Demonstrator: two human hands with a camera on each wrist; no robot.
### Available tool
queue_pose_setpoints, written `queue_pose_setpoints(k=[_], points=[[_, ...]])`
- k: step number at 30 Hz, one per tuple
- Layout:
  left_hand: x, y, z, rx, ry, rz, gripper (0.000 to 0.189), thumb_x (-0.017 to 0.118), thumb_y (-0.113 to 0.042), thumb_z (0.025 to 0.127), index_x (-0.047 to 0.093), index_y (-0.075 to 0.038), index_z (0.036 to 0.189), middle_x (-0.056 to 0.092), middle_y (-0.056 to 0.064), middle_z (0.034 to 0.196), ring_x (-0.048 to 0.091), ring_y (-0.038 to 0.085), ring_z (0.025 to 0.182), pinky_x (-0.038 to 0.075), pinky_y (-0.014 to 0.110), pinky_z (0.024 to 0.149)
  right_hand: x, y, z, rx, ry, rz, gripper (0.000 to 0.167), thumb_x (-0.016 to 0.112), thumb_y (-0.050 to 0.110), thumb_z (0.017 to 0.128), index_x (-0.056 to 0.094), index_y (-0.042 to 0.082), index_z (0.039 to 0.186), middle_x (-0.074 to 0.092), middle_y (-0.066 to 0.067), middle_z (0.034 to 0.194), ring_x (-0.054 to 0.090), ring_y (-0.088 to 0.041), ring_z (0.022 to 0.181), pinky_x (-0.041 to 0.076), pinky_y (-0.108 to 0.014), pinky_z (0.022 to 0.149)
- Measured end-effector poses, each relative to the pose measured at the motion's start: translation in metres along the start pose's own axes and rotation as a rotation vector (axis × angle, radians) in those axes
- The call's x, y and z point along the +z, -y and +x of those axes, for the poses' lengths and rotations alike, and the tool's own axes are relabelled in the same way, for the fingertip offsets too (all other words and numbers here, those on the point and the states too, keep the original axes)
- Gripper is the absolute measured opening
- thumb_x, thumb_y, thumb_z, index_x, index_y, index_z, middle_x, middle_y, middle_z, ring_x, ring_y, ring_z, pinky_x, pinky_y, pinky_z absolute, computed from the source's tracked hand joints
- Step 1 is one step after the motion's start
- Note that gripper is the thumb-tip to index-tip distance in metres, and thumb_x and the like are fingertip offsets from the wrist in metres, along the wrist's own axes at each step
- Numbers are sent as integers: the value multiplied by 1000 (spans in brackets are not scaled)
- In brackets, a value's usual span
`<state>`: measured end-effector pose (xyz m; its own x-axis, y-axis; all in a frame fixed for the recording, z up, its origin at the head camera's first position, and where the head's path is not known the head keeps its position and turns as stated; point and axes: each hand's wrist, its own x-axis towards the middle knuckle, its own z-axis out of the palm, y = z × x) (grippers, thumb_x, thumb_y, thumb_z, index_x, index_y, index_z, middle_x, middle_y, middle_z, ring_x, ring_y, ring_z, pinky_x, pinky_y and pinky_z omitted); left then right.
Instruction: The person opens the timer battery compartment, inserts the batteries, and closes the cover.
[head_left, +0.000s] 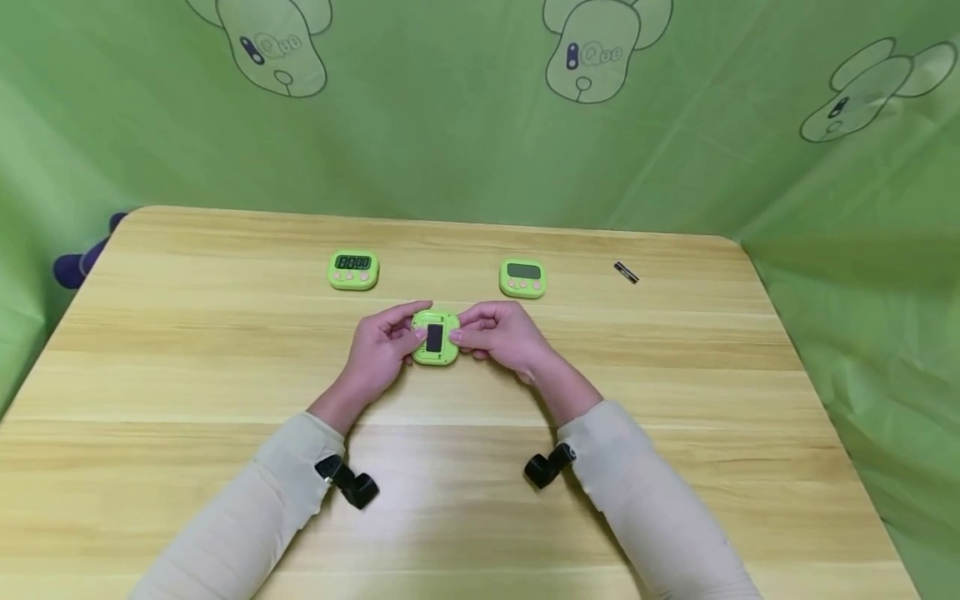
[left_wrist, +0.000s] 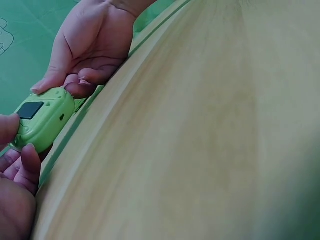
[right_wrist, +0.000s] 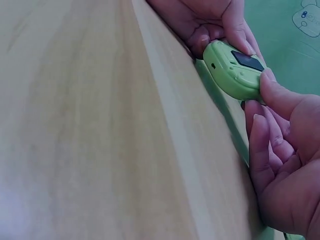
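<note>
Both hands hold a green digital timer [head_left: 435, 355] above the table, its back with a dark rectangular patch turned up. My left hand [head_left: 377, 350] grips its left side, thumb on the back face near the patch. On the opposite side, my right hand [head_left: 504, 335] pinches the edge between thumb and fingers. In the left wrist view the timer [left_wrist: 50, 120] is tilted between the two hands. The right wrist view shows the timer [right_wrist: 227, 75] with a small dark slot in its side; its front face is hidden.
Behind the hands lie a green timer [head_left: 353, 271] with digits showing and another green timer [head_left: 522, 278] with a blank screen. Farther right is a small black battery [head_left: 626, 272]. A green curtain [head_left: 465, 150] hangs behind the wooden table [head_left: 465, 500].
</note>
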<state>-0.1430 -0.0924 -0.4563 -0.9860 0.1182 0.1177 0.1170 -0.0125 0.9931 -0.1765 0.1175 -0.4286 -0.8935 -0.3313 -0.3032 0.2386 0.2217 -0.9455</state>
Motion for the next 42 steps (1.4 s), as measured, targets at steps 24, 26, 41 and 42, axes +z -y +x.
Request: queue_pose_setpoints(k=[24, 26, 41, 42], points=[[0, 0, 7, 8, -155, -183, 41, 58, -1, 96, 53, 9, 135, 52, 15, 108, 57, 20, 82, 57, 30, 69, 32, -27, 1, -622, -262, -250, 40, 81, 5, 83, 69, 0, 121, 70, -12, 112, 69, -22, 83, 58, -35, 66], [0, 0, 6, 25, -150, -119, 46, 59, -1, 93, 53, 6, 138, 47, 16, 118, 54, 23, 100, 53, 33, 85, 32, -25, 1, -611, -250, -240, 36, 77, 6, 88, 67, 0, 123, 71, -12, 111, 69, -22, 86, 59, -33, 70], [25, 7, 24, 107, -406, 289, 39, 65, 12, 84, 66, 6, 122, 63, 16, 108, 66, 24, 92, 56, 25, 78, 29, -17, 19, -449, -433, -133, 29, 62, 8, 100, 65, 2, 128, 71, -9, 94, 70, -24, 72, 56, -34, 44], [26, 7, 26, 98, -420, 336, 35, 66, 9, 86, 67, 5, 120, 64, 15, 107, 66, 22, 91, 56, 25, 78, 29, -16, 22, -448, -448, -154, 30, 61, 8, 100, 64, 0, 129, 70, -9, 95, 69, -23, 71, 55, -33, 44]])
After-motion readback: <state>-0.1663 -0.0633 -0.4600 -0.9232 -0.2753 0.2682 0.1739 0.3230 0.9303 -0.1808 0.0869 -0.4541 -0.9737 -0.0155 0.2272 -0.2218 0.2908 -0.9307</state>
